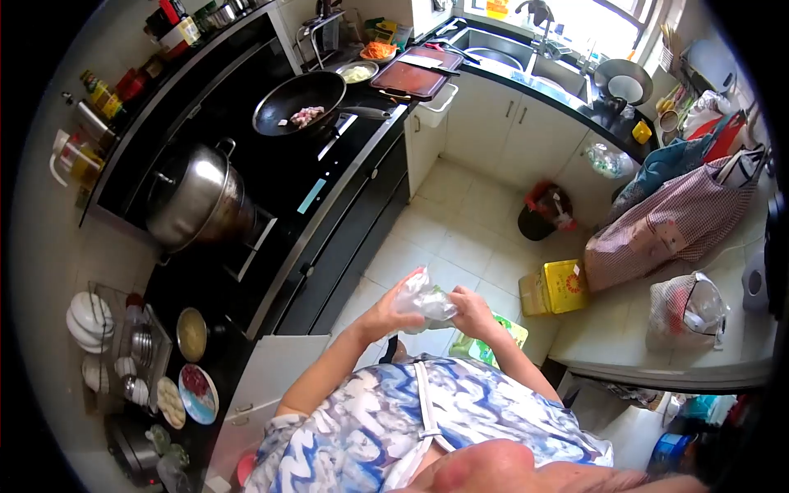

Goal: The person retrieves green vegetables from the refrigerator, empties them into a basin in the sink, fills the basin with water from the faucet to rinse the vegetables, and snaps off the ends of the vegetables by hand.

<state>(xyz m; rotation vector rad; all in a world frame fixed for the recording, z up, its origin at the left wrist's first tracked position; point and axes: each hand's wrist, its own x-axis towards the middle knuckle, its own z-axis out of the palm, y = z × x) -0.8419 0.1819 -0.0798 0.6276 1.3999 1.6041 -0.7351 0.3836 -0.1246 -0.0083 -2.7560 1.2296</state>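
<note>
A crumpled clear plastic bag (428,301) is held up in front of my body, above the tiled floor. My left hand (389,313) is wrapped round its left side. At the bag's right edge, my right hand (474,315) grips it with closed fingers. Something whitish and a bit of green show through the plastic, but I cannot make out what they are. Ahead to the left, a black wok (279,99) sits on the stove with pinkish meat pieces (306,116) in it.
A lidded steel pot (196,201) stands on the near burner. Beyond the wok are a red cutting board (415,80) with a knife, and a sink (493,49). Plates of food (197,394) stand at lower left. A bin (538,222) and yellow box (565,286) stand on the floor.
</note>
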